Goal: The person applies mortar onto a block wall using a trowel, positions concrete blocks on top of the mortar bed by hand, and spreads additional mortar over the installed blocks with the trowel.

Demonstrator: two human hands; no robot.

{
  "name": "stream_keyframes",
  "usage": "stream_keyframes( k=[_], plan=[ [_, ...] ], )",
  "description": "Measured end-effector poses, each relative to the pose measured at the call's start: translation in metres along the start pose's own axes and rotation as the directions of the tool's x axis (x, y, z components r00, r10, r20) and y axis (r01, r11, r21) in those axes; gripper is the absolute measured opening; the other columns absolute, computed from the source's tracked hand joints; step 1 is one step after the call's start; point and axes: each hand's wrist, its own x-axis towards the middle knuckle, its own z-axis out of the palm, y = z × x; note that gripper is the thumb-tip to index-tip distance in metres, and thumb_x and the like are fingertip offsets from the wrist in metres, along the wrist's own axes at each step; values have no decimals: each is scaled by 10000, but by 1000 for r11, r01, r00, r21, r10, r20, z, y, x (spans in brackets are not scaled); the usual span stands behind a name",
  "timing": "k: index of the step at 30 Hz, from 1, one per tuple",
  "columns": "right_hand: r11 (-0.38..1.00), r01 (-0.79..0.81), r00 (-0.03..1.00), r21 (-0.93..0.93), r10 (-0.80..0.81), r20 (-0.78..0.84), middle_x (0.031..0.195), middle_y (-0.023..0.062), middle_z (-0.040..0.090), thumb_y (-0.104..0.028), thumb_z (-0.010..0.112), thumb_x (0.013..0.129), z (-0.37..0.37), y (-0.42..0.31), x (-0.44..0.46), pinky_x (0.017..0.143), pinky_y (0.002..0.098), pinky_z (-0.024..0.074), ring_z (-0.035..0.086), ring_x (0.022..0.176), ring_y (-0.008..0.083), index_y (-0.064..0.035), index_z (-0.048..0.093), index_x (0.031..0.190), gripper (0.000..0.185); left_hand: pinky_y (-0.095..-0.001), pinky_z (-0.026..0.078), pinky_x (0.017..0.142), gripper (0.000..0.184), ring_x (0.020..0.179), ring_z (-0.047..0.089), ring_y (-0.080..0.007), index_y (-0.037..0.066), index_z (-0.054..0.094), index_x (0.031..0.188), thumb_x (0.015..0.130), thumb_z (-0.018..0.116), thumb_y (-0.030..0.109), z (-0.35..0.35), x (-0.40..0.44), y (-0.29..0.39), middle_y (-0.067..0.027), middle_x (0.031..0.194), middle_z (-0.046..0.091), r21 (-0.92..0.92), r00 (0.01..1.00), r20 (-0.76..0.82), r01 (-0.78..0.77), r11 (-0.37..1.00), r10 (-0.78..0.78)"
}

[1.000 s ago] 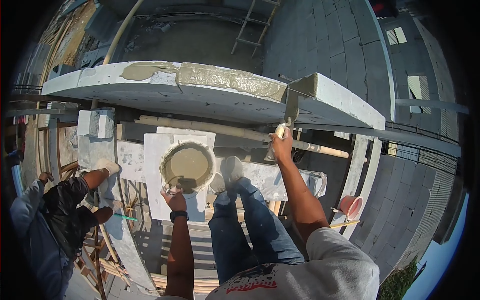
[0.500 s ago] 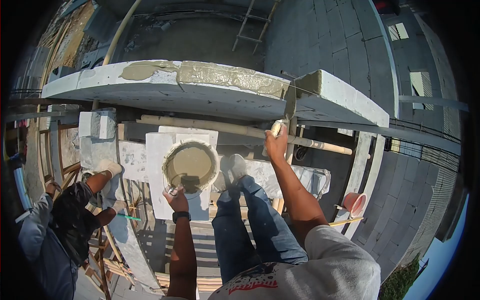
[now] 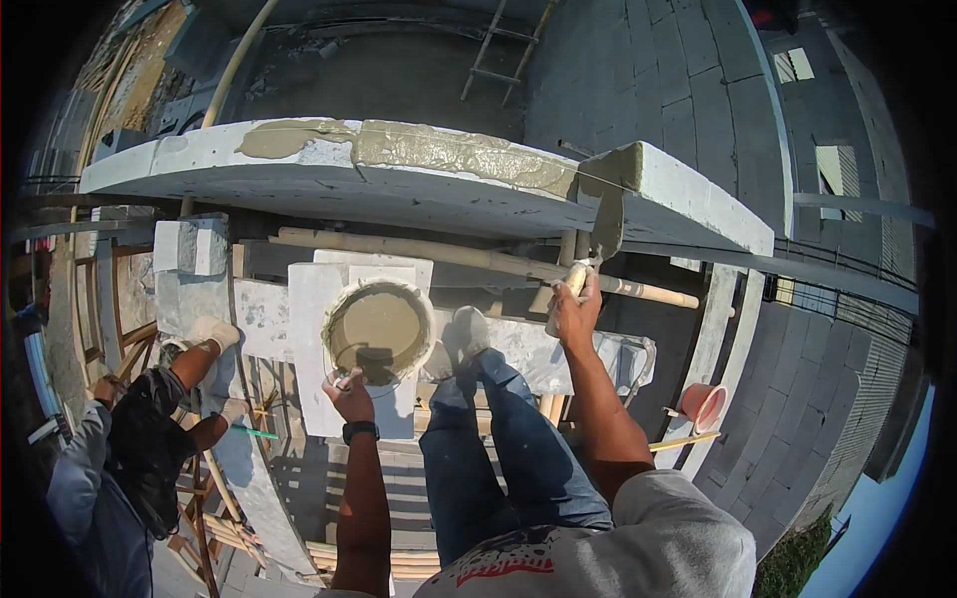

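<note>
My right hand (image 3: 576, 307) is wrapped round the handle of a trowel (image 3: 608, 225). Its mortar-smeared blade points up and lies against the near side of the block wall (image 3: 419, 189), just below the corner where a block's end face is coated with mortar. A strip of wet mortar (image 3: 449, 157) covers part of the wall's top. My left hand (image 3: 349, 396) grips the near rim of a round bucket (image 3: 431, 339), which holds grey mortar (image 3: 379, 327). The bucket stands on pale blocks (image 3: 307, 399) by my feet.
A bamboo pole (image 3: 419, 252) runs below the wall. At the right, a pink bucket (image 3: 704, 405) sits by the planks. On the left, a co-worker (image 3: 140, 448) leans toward a block stack (image 3: 189, 289). A ladder (image 3: 498, 75) stands beyond the wall. A taut string crosses the wall top.
My right hand and the trowel have moved to the right along the wall, past the block joint. My left hand stays at the bucket rim. The co-worker has shifted slightly.
</note>
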Motion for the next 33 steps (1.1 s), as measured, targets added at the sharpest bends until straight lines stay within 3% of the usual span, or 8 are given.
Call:
stream_keyframes(
  k=[5,10,12,16,20,26,29,33],
  plan=[
    [977,158,987,-145,-152,47,899,51,580,-17,649,874,-51,8,-54,528,238,441,534,634,97,-19,454,1317,484,-307,554,719,506,819,666,-193,18,413,1245,876,741,132,0,4,0,-144,932,665,-5,999,-13,29,1000,-29],
    [899,95,963,-427,25,267,791,73,593,-88,662,837,-48,3,-113,568,342,478,554,577,174,-4,511,1255,453,-309,573,727,424,811,694,-186,75,423,1240,913,693,86,5,-2,5,-127,942,691,-60,997,4,72,996,-72],
    [757,73,854,-649,289,433,884,172,657,-174,703,791,-49,19,-122,747,386,524,647,744,274,6,516,1327,595,-310,570,725,392,817,703,-186,85,443,1219,917,693,89,9,-10,12,-120,948,700,-93,992,41,122,988,-118],
    [689,370,603,-623,332,725,928,249,694,-236,692,799,17,64,-115,786,438,531,686,870,406,-31,538,1344,602,-318,555,712,217,807,707,-186,82,552,1100,957,664,201,17,-33,49,-97,954,700,-229,941,295,240,943,-167],
    [794,-6,457,-607,542,705,969,308,685,-288,686,834,98,122,-95,855,518,518,666,976,454,47,607,1151,468,-272,504,695,223,736,605,-111,73,627,1090,934,687,221,51,-55,102,-7,849,619,-303,906,323,371,878,-272],
    [764,352,681,-541,187,708,1026,323,671,-342,663,891,88,136,-99,853,524,522,642,1010,475,58,625,1128,466,-251,388,628,196,688,479,-68,86,641,959,933,698,272,106,-100,108,44,785,541,-171,914,257,362,916,-313],
    [958,5,727,-287,193,659,1019,257,694,-397,553,999,43,119,-104,896,425,504,661,1031,364,46,639,1126,469,-264,398,656,179,739,494,-61,133,584,962,944,679,283,115,-151,118,40,844,540,-169,903,339,334,927,-264],
    [867,-485,671,-117,454,586,890,91,675,-460,490,1048,-20,58,-109,799,318,471,605,863,180,16,662,1052,506,-265,409,692,194,752,499,-86,81,586,1040,994,598,269,131,-220,120,15,854,541,-37,842,489,283,958,-229]
  ],
)
